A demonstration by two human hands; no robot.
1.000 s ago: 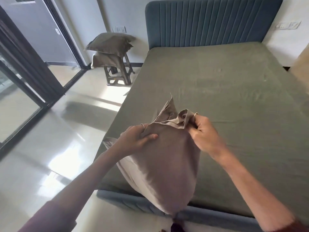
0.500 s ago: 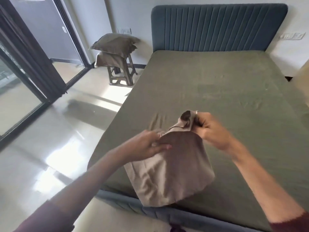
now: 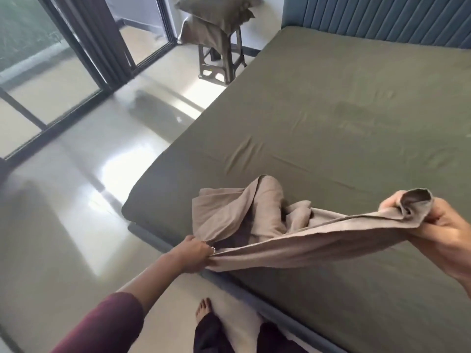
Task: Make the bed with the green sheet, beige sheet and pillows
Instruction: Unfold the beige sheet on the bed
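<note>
The beige sheet sits in the lower centre of the frame, partly bunched on the near corner of the bed and partly lifted off it. One edge of it is drawn out into a taut band running from lower centre-left up to the right edge of the frame. Your left hand is clenched on the lower end of that band, fingers closed tight around gathered cloth, just at the foot edge of the bed. Your right hand holds the other end at the right of the frame, fingers pinched on a rolled corner of the fabric, raised above the mattress. The remainder of the beige sheet lies in loose folds between and behind the two hands. Beneath it the green sheet is spread over the whole mattress, mostly flat, with shallow creases near the centre. The blue padded headboard stands at the upper right. At top centre, two pillows are stacked on a stool beside the bed, well apart from the beige sheet. Glass doors fill the upper left. Your bare foot stands on the pale floor at bottom centre.
</note>
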